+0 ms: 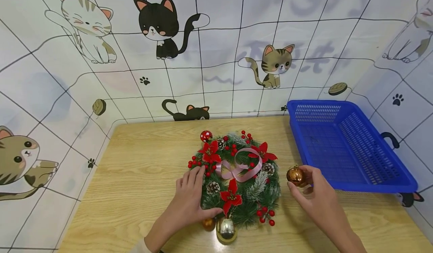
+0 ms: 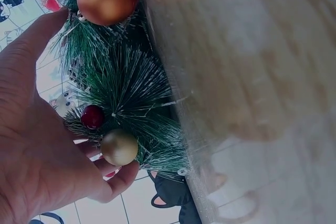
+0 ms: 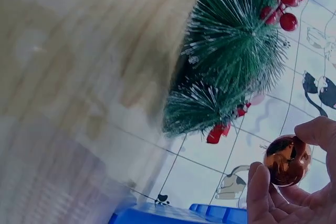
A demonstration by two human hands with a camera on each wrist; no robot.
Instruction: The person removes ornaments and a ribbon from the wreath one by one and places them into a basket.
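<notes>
Wreath and ornaments on a wooden table [image 1: 145, 159], with two hands at work. The green wreath [image 1: 245, 204] lay flat at the near middle of the table, between the hands, and bore red flowers [image 1: 210, 152], pine cones [image 1: 213, 187], red berries [image 1: 265, 215] and a pink ribbon [image 1: 259, 165] looped across it. The left hand [image 1: 191, 198] rested at the wreath's left edge, its fingers loosely extended over the greenery and its thumb spread well away from them toward the near edge. A gold ball [image 2: 119, 147] appeared beside its fingertips in the left wrist view; whether the fingers pressed on that ball could not be told. An orange ball [image 1: 208, 224] sat just below the thumb, with a silver ball [image 1: 226, 229] beside it at the wreath's near edge. The right hand [image 1: 316, 191], to the right of the wreath and apart from it, pinched a shiny copper ball [image 1: 295, 175] between its curled fingers and thumb. A blue basket [image 1: 338, 147] stood at the far right, beyond the right hand. Behind the table hung a white, grid-patterned covering [image 1: 220, 68] printed with cartoon cats [image 1: 159, 23].
</notes>
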